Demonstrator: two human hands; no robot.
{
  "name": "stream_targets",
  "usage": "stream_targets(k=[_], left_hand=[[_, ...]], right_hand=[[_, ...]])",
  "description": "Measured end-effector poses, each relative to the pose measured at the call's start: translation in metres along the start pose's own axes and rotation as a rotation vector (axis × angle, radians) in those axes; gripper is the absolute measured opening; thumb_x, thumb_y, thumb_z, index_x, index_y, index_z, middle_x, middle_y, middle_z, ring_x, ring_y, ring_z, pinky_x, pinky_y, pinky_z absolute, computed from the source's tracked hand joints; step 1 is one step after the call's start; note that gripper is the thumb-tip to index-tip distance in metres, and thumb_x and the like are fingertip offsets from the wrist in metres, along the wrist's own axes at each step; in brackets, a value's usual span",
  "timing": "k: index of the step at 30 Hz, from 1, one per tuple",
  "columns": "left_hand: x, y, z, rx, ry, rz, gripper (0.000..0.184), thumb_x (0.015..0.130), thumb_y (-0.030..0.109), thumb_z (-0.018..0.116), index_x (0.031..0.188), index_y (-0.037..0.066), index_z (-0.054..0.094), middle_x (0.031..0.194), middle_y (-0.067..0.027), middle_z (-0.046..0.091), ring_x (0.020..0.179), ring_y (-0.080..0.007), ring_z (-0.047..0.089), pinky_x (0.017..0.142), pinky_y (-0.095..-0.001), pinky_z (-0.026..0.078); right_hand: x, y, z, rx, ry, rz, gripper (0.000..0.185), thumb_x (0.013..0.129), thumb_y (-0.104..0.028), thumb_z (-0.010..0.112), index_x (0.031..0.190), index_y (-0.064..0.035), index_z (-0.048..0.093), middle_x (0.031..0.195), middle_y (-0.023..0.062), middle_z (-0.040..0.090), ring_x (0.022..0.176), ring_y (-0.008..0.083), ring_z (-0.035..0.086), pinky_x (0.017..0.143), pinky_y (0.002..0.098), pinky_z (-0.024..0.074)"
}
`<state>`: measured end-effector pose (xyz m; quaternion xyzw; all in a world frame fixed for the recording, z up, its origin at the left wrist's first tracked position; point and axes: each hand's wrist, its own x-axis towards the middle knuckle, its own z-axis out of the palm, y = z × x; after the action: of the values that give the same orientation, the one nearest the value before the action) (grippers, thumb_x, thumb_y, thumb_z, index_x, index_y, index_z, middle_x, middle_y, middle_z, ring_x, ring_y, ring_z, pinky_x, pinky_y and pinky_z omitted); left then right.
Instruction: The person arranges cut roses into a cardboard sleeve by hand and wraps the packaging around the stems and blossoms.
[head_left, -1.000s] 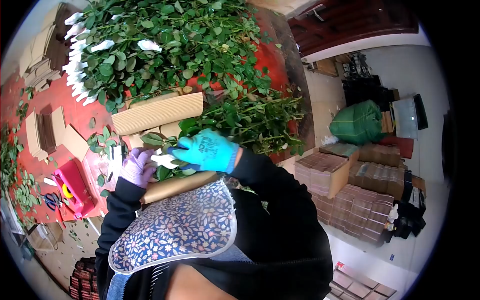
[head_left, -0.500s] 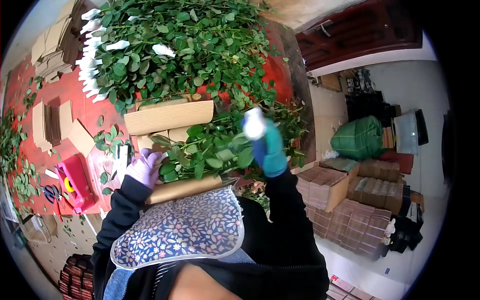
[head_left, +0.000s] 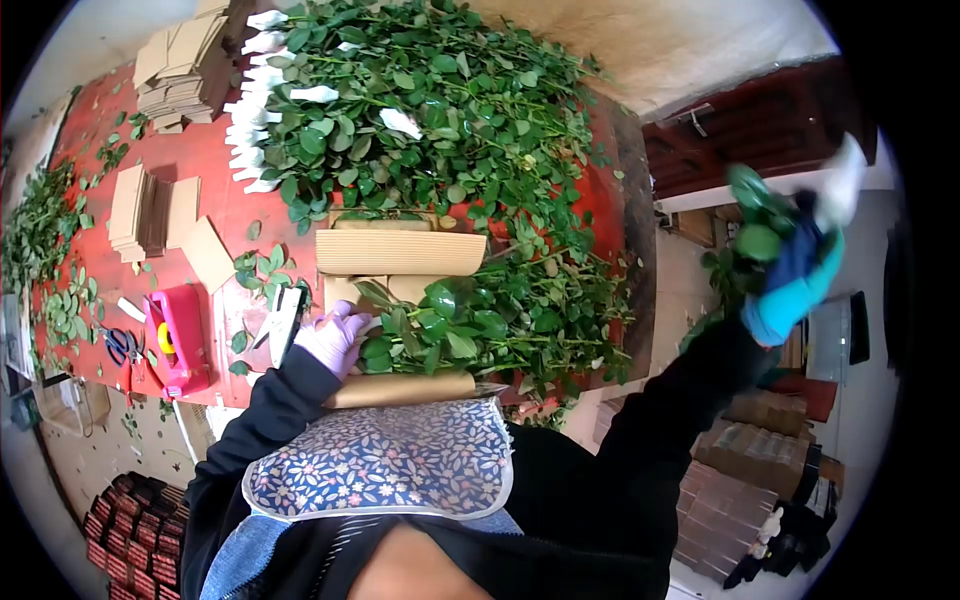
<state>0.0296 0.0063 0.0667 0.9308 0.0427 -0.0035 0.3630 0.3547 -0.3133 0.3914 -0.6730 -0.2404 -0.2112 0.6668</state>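
In the head view, the right hand (head_left: pixel 797 285), blurred, is raised well off the desk (head_left: pixel 222 185), its fingers closed around a white-capped stem (head_left: pixel 840 185) with leaves hanging below. The left hand (head_left: pixel 335 338) has its fingers curled at the near leafy stems (head_left: pixel 560 310); whether it grips one, I cannot tell. These lie between the corrugated cardboard (head_left: pixel 400 253) and a brown roll (head_left: pixel 405 390), seemingly a bundle part-way made and not yet wrapped. Beyond, a large heap of stems (head_left: pixel 440 120) with white caps lies loose, and cardboard pieces (head_left: pixel 128 210) stand unused.
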Motion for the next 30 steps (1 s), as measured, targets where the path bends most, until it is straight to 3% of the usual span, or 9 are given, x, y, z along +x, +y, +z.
stream_targets(k=[4,7,8,10,12,15,19,26,30], left_hand=[[0.001,0.007,-0.001,0.012,-0.034,-0.038,0.046,0.073,0.002,0.065,0.118,0.010,0.062,0.106,-0.0124,0.058,0.085,-0.0340,0.064,0.072,-0.0416,0.054],[0.000,0.013,-0.004,-0.026,-0.060,-0.074,0.043,0.075,0.001,0.064,0.117,0.009,0.061,0.106,-0.0136,0.057,0.086,-0.0353,0.064,0.072,-0.0422,0.054],[-0.001,0.015,-0.004,-0.045,-0.031,-0.054,0.042,0.076,0.002,0.065,0.117,0.009,0.061,0.106,-0.0137,0.057,0.086,-0.0352,0.064,0.071,-0.0423,0.054],[-0.003,0.017,-0.005,-0.036,0.026,0.004,0.038,0.079,0.004,0.066,0.116,0.009,0.062,0.104,-0.0136,0.057,0.083,-0.0346,0.064,0.070,-0.0422,0.054],[-0.005,0.021,-0.005,-0.007,-0.001,-0.018,0.035,0.081,0.005,0.065,0.115,0.009,0.062,0.102,-0.0128,0.057,0.082,-0.0335,0.064,0.069,-0.0416,0.054],[-0.002,0.015,-0.013,-0.048,-0.008,0.009,0.035,0.081,0.004,0.063,0.116,0.008,0.061,0.101,-0.0129,0.056,0.081,-0.0326,0.064,0.066,-0.0411,0.054],[-0.004,0.039,-0.022,-0.085,-0.004,0.016,0.038,0.079,0.003,0.063,0.117,0.006,0.060,0.100,-0.0136,0.055,0.081,-0.0324,0.064,0.067,-0.0411,0.054],[-0.005,0.035,-0.019,-0.049,-0.016,0.034,0.037,0.079,0.002,0.062,0.115,0.005,0.060,0.098,-0.0137,0.054,0.079,-0.0320,0.063,0.066,-0.0402,0.054],[-0.005,0.034,-0.014,-0.121,-0.064,-0.048,0.038,0.077,0.001,0.062,0.115,0.006,0.060,0.097,-0.0135,0.054,0.079,-0.0317,0.063,0.066,-0.0401,0.053]], right_hand=[[-0.049,0.046,0.140,-0.346,-0.418,-0.029,0.030,0.093,-0.013,0.059,0.122,-0.0037,0.059,0.110,0.0142,0.063,0.092,0.0255,0.063,0.080,0.0381,0.0532],[-0.081,0.105,0.224,-0.604,-0.848,-0.726,0.033,0.084,-0.011,0.066,0.116,-0.0058,0.059,0.101,0.0164,0.061,0.085,0.0319,0.062,0.071,0.0426,0.0522],[-0.094,0.118,0.253,-0.524,-1.054,-0.370,0.023,0.085,-0.013,0.065,0.106,-0.0072,0.058,0.094,0.0155,0.062,0.083,0.0330,0.063,0.070,0.0456,0.0516],[-0.128,0.157,0.293,-0.522,-1.190,-0.282,0.023,0.087,-0.004,0.059,0.110,-0.0060,0.060,0.092,0.0137,0.062,0.082,0.0270,0.063,0.067,0.0389,0.0513],[-0.157,0.180,0.320,-0.504,-1.292,-0.217,0.025,0.093,-0.016,0.057,0.116,-0.0057,0.060,0.094,0.0159,0.064,0.085,0.0317,0.064,0.071,0.0408,0.0513],[-0.171,0.189,0.341,-0.325,-1.366,-0.251,0.032,0.093,-0.029,0.063,0.117,-0.0075,0.062,0.100,0.0184,0.067,0.093,0.0356,0.065,0.079,0.0427,0.0520],[-0.109,0.192,0.330,-0.801,-1.227,-0.339,0.029,0.092,-0.036,0.061,0.099,-0.0085,0.066,0.089,0.0160,0.069,0.082,0.0366,0.066,0.075,0.0477,0.0527],[-0.124,0.263,0.336,-1.299,-1.260,-0.238,0.042,0.091,-0.034,0.065,0.124,-0.0108,0.055,0.106,0.0229,0.063,0.092,0.0396,0.065,0.077,0.0499,0.0525],[-0.113,0.261,0.317,-1.075,-1.259,-0.131,0.053,0.084,-0.043,0.073,0.123,-0.0113,0.056,0.107,0.0197,0.064,0.099,0.0363,0.066,0.084,0.0481,0.0519]])
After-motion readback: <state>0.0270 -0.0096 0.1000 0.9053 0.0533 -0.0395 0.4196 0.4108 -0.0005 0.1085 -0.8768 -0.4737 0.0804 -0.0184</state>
